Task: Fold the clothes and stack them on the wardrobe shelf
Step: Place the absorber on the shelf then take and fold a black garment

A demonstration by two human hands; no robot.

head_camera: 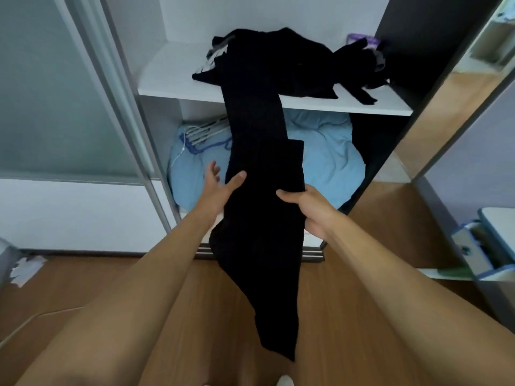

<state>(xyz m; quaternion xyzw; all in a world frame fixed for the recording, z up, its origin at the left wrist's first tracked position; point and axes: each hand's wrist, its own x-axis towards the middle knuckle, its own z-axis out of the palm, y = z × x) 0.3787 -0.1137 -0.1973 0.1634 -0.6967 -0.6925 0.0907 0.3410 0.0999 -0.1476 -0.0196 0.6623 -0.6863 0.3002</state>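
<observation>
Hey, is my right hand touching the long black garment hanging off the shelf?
Touching. The head view shows the right hand gripping the right edge of the black garment, with the thumb lying across the front of the cloth.

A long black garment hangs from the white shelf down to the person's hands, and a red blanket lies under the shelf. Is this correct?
Not quite. The head view shows that the blanket under the shelf is light blue, not red. The long black garment does hang from the white shelf down to the hands: the right hand grips it, the left hand touches it.
</observation>
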